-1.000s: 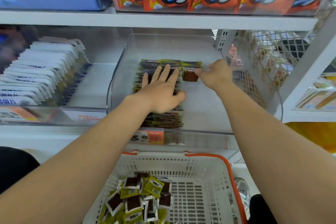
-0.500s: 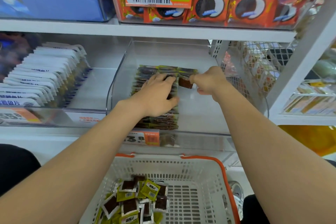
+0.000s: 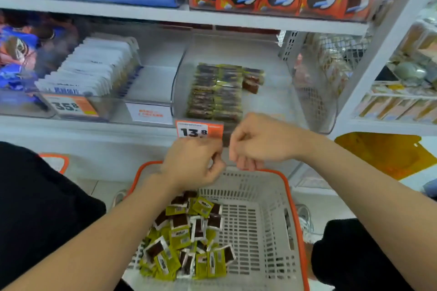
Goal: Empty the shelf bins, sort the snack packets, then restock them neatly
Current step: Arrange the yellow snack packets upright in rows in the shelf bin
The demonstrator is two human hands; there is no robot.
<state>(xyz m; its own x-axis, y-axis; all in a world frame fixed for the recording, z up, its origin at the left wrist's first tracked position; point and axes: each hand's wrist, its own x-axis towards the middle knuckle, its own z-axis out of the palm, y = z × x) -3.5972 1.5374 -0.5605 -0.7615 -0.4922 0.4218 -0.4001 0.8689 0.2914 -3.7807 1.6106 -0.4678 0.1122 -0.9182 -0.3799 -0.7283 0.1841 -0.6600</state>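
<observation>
- Head view: both hands have left the bin (image 3: pixel 274 106), where the left lay flat on the rows and the right pinched an end packet.
- Left hand (image 3: pixel 191 163) and right hand (image 3: pixel 260 142) now hover close together above the basket (image 3: pixel 294 220), below the price tag (image 3: pixel 199 129).
- Fingers of both are curled in; no packet shows in either.
- Packets (image 3: pixel 217 92) stand in rows in the bin; loose packets (image 3: pixel 186 238) lie heaped in the basket.

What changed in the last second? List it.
The left hand and right hand drew back out of the clear bin to above the basket, fingers curled. The right hand let go of the brown packet, left beside the packet rows. Rows and the basket's loose packets stayed put.
</observation>
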